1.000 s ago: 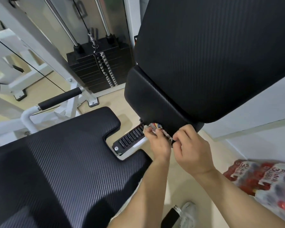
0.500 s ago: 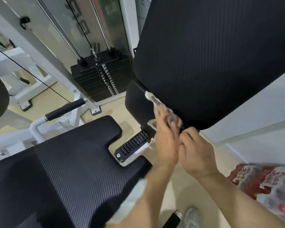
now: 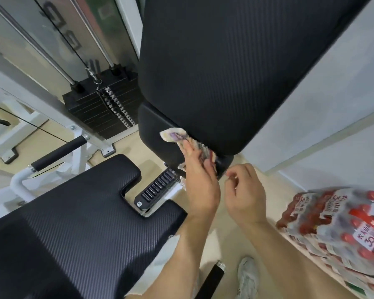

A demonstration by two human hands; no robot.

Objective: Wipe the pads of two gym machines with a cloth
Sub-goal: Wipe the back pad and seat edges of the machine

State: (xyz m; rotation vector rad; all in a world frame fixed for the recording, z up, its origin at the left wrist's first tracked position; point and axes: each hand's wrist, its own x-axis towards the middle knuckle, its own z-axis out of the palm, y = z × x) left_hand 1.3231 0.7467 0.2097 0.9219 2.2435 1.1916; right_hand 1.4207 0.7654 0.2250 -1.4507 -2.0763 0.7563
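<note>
While left grip (image 3: 200,184) presses cloth (image 3: 174,134) flat-fingered against back pad (image 3: 214,72), right grip (image 3: 245,197) hovers beside, loosely curled, empty.

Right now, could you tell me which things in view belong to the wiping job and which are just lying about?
Job: cloth, pressed by the left hand; back pad; seat pad.
Lying about: pack of red-capped bottles; weight stack; black handle.

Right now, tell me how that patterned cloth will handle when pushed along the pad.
Probably floppy: the cloth creases and its free corner curls beyond the flat fingers of the left hand. Likely light, since it looks thin. It may bunch against the back pad edge.
</note>
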